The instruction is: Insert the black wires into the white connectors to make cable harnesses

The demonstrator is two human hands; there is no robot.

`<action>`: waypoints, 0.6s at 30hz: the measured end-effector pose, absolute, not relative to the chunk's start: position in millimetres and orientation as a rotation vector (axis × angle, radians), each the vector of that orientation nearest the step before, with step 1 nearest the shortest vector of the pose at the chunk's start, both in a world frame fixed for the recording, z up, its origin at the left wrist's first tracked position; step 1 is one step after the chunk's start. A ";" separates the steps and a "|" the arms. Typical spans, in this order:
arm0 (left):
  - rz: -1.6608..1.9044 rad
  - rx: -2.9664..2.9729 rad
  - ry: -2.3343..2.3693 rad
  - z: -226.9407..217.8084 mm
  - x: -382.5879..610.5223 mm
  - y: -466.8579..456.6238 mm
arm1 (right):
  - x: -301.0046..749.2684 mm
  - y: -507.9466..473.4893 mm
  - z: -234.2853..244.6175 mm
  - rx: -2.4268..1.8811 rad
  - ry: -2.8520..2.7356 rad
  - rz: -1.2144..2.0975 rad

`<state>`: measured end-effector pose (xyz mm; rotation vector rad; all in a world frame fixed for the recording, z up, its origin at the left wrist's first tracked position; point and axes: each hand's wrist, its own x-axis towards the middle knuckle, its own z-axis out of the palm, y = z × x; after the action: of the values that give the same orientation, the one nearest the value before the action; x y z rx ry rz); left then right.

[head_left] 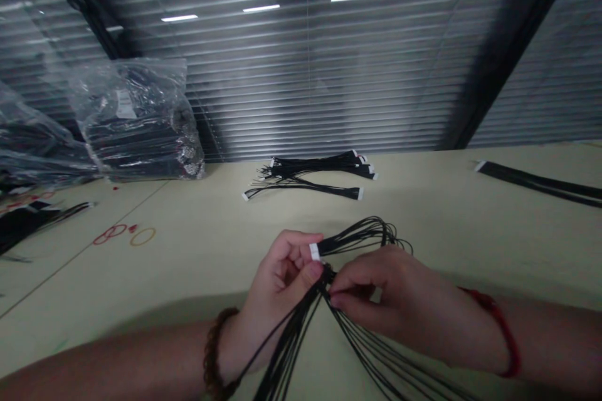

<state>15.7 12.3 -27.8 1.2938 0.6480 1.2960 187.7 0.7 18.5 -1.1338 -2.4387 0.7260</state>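
Two hands are closed: the left hand [285,272] pinches a white connector [315,252], the right hand [376,294] pinches black wires [301,332]. More wire bundles [310,169] lie far on the surface [188,276].

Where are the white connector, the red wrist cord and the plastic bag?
White connector [315,252]: head view, housing's side.
Red wrist cord [504,332]: head view, outer curve.
Plastic bag [141,128]: head view, front face.

The person keeps the left forearm [117,357] and the right forearm [555,338] low, and they come toward each other from the 2 sides. The left hand [286,272] is curled closed, with its thumb [313,276] bent forward. The right hand [376,291] turns inward and pinches with its fingertips [336,301]. The 2 hands are very near each other.
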 end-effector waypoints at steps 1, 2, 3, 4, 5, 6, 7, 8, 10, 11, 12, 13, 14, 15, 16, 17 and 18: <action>1.302 1.297 0.653 -27.1 16.0 11.6 | 187.3 -0.2 18.5 -1.141 -2.417 0.724; 1.312 1.298 0.659 -26.4 16.4 11.1 | 186.8 -0.8 18.8 -1.149 -2.395 0.717; 1.321 1.299 0.661 -25.8 16.7 10.8 | 186.2 -0.9 19.4 -1.159 -2.378 0.708; 1.321 1.302 0.661 -25.2 16.9 10.6 | 185.8 -0.8 20.0 -1.168 -2.365 0.695; 1.316 1.301 0.663 -24.8 17.1 10.5 | 185.5 -0.6 20.7 -1.173 -2.356 0.683; 1.310 1.298 0.667 -24.6 17.1 10.5 | 185.4 -0.4 21.3 -1.175 -2.348 0.673; 1.304 1.293 0.672 -24.7 17.2 10.6 | 185.4 -0.4 21.7 -1.173 -2.345 0.666; 1.299 1.287 0.681 -25.0 17.1 10.8 | 185.6 -0.7 21.8 -1.167 -2.343 0.665; 1.303 1.277 0.677 -26.5 17.1 11.3 | 185.8 -1.9 21.0 -1.153 -2.345 0.664; 1.313 1.273 0.667 -27.4 17.2 11.6 | 185.7 -2.6 20.1 -1.150 -2.348 0.661; 1.317 1.272 0.659 -28.2 17.2 12.0 | 185.4 -3.3 19.2 -1.150 -2.349 0.655; 1.320 1.271 0.654 -28.7 17.4 12.3 | 185.1 -3.7 18.5 -1.155 -2.352 0.648; 1.319 1.268 0.655 -28.8 17.5 12.5 | 184.9 -3.6 18.3 -1.168 -2.353 0.635; 1.315 1.263 0.659 -28.4 17.6 12.5 | 185.1 -2.9 19.0 -1.189 -2.346 0.614; 1.308 1.255 0.667 -27.3 17.7 12.4 | 185.9 -1.6 21.0 -1.210 -2.332 0.606; 1.297 1.240 0.678 -25.7 17.8 12.0 | 187.6 0.3 24.5 -1.215 -2.316 0.643; 1.285 1.221 0.689 -23.6 17.8 11.5 | 190.4 2.8 29.9 -1.203 -2.297 0.751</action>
<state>17.8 11.5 -23.6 1.2215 0.6892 1.2849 190.4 2.8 29.9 -1.2028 -2.2966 0.7513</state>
